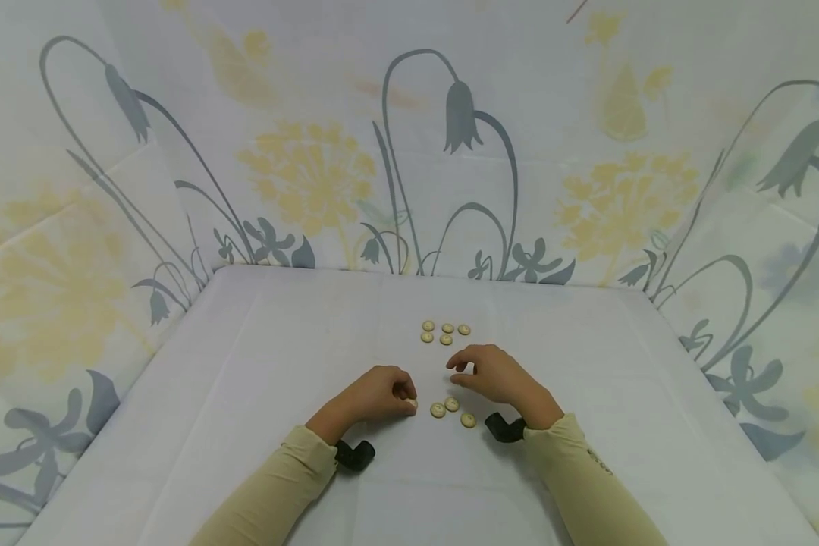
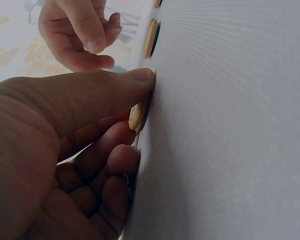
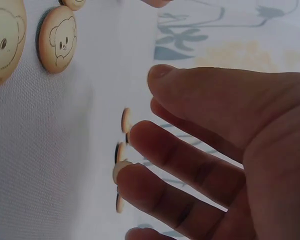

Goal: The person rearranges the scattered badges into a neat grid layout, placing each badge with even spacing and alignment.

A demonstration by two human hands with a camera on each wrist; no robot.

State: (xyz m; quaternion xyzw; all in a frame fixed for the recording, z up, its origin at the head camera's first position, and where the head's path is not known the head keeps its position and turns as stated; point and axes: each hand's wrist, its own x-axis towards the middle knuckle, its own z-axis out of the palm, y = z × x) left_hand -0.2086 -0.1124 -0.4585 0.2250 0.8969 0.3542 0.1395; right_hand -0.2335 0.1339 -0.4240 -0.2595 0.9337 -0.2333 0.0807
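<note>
My left hand (image 1: 380, 392) is low over the white cloth, pinching a small round tan disc (image 2: 135, 116) at its edge between thumb and fingertips. The disc leans against or just over the cloth; my thumb covers part of it. Just right of that hand lie three similar discs (image 1: 437, 410), close together. My right hand (image 1: 497, 375) hovers behind them, fingers parted and slightly bent, holding nothing. In the right wrist view, a disc (image 3: 58, 40) carries a line drawing of a bear. Farther back, several more discs (image 1: 447, 328) lie in two short rows.
A white cloth (image 1: 300, 318) covers the table. Patterned fabric (image 1: 423, 189) with grey bellflowers and yellow blooms rises at the back and both sides. Black pieces (image 1: 356, 456) stick out at both wrists, below tan sleeves (image 1: 273, 485).
</note>
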